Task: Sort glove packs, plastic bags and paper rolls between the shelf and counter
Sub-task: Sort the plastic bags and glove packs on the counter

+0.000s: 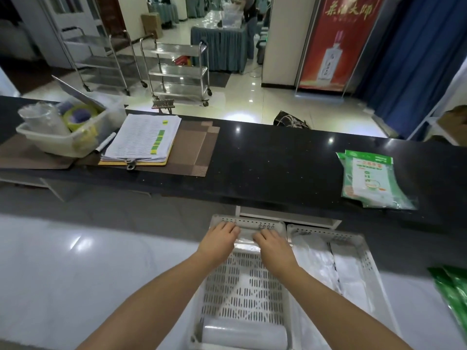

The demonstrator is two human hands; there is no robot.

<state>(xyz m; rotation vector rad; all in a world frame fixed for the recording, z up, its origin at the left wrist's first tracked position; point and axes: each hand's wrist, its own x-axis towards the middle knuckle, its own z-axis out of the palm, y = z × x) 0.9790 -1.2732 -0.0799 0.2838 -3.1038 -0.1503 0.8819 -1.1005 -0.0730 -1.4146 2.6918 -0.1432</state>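
Two bare arms reach into a white basket [242, 286] with lots of little slots in its floor. The basket sits on a shiny white counter [101, 274], close to the person.

The left hand [219, 239] and the right hand [273, 245] are side by side at the far end of the basket. Their fingers bend down over a soft, see-through plastic bundle [244, 240] that lies between and under them. I cannot tell if the hands grip it or only rest on it.

At the near end of the same basket lies a roll of plastic bags [245, 333]. It is white, smooth and fat.

Just to the right is a second basket [366, 261]. Flat white plastic bags [316, 258] lie in it.

Up on the black counter [265, 160], far to the right, there is a small pile of green packs [366, 180]. They are green and white with some orange on them. Their writing is too small to read. More dark green packs [452, 291] peek in at the right edge, on the white counter.

On the left of the black counter is a clipboard [144, 137] with pages of tiny print and green and yellow marks. Beside it is a clear box [50, 144] with a yellow tape roll [75, 117] inside.

Far back stands a red banner [338, 39] with big gold Chinese letters and a picture of a white bottle.
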